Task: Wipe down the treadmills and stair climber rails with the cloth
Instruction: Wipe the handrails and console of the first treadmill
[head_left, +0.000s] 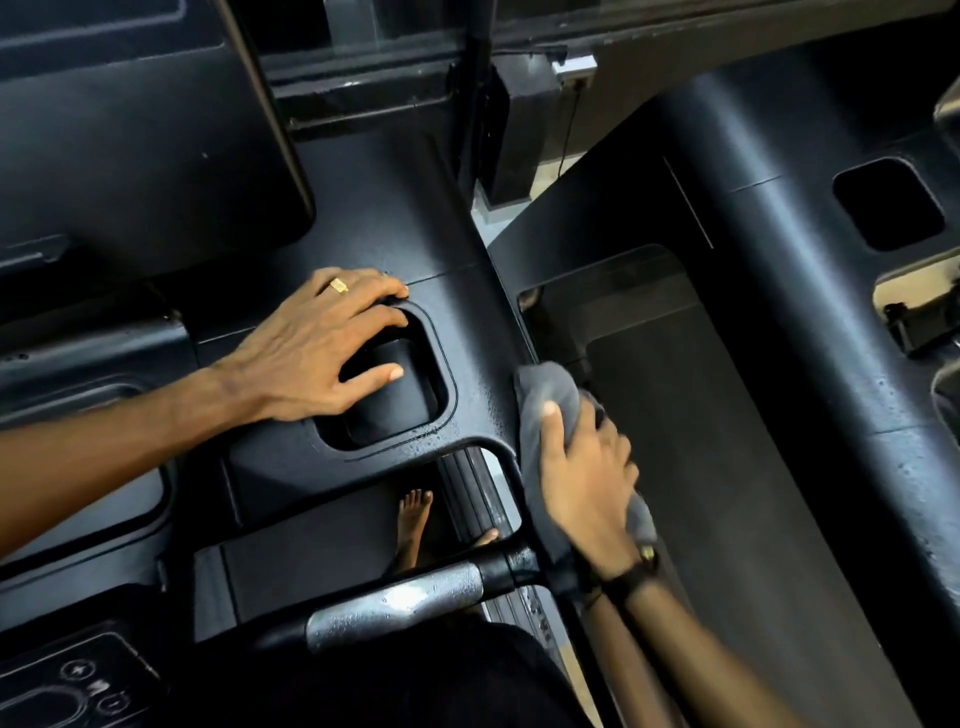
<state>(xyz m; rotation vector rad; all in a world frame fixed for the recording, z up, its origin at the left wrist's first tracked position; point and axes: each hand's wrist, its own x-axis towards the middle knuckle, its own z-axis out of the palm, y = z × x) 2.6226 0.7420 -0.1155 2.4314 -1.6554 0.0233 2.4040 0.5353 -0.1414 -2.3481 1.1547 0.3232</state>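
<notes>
The treadmill's side edge is being wiped.
The grey cloth (545, 400) is gripped by the right hand (582, 478); the left hand (317, 348) is laid flat, fingers open, over the cup holder (415, 410).

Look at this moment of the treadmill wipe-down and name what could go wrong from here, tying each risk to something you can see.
1. Water droplets bead on the console and the metal grip; a bracing left hand or a later user could slip.
2. The right hand works the cloth along the console's outer edge, so the cup recess under the left hand may go unwiped.
3. A bare foot stands beside the wet side rail; drips could make footing slick.
</notes>
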